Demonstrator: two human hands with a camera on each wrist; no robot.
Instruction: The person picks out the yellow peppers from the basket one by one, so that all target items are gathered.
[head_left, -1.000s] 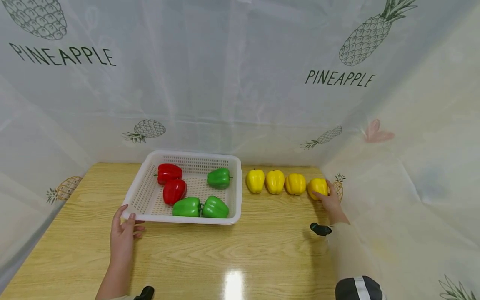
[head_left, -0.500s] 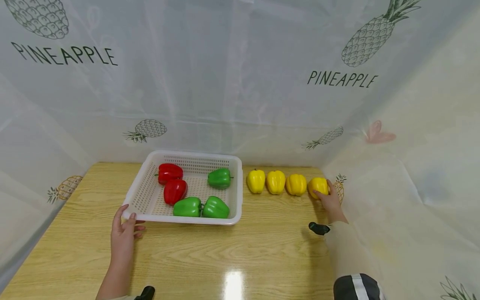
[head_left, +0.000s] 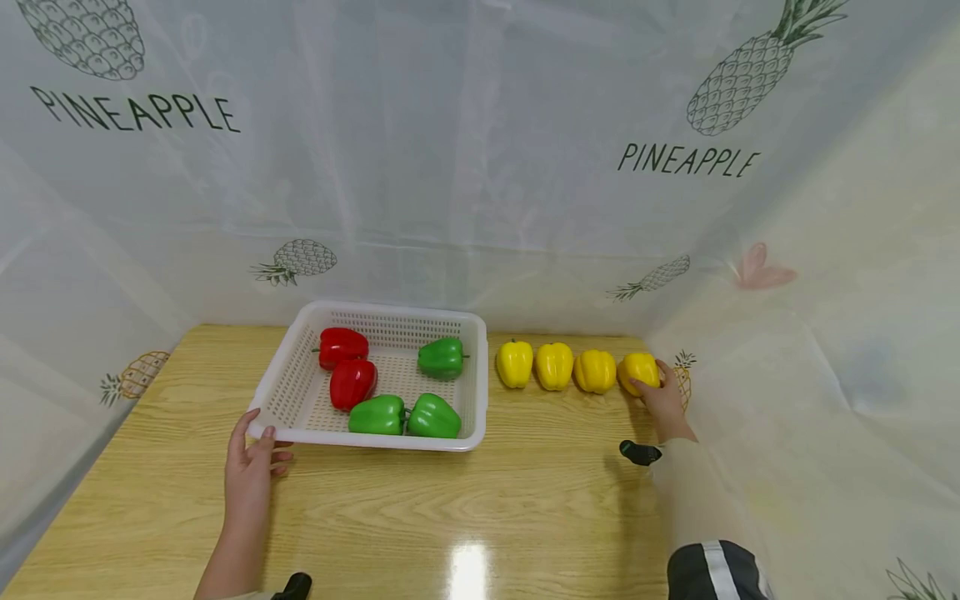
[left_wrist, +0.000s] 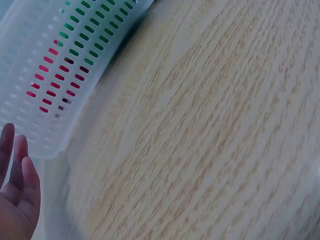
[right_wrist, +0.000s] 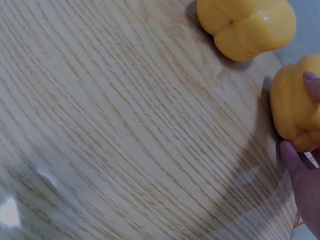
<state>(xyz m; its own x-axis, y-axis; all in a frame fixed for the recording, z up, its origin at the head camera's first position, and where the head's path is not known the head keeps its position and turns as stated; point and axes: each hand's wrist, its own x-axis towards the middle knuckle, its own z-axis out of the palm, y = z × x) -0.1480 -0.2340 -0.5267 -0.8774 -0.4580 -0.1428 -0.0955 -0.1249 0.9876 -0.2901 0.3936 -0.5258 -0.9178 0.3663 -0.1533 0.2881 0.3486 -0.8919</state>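
A white plastic basket [head_left: 442, 443] stands at the back left of the table. Two red bell peppers [head_left: 353, 384] and three green bell peppers [head_left: 441, 357] lie inside it. My left hand [head_left: 249, 479] holds the basket's near left corner; the left wrist view catches several of its fingers [left_wrist: 31, 182] extended beside the perforated wall. To the right of the basket, yellow bell peppers [head_left: 554, 366] form a row. My right hand [head_left: 666, 406] grips the rightmost yellow bell pepper [head_left: 636, 372], with thumb and fingers on its sides; part of this pepper is hidden.
The wooden table [head_left: 390, 517] extends in front of the basket and the row. Behind and at the sides hangs a pale curtain [head_left: 465, 167] with pineapple prints. It comes down close beside my right hand. A neighbouring yellow bell pepper [right_wrist: 245, 27] sits left of the gripped one.
The whole head view has shifted slightly. Both hands keep their places at the basket corner and the rightmost yellow bell pepper; the peppers have not visibly moved on the table.
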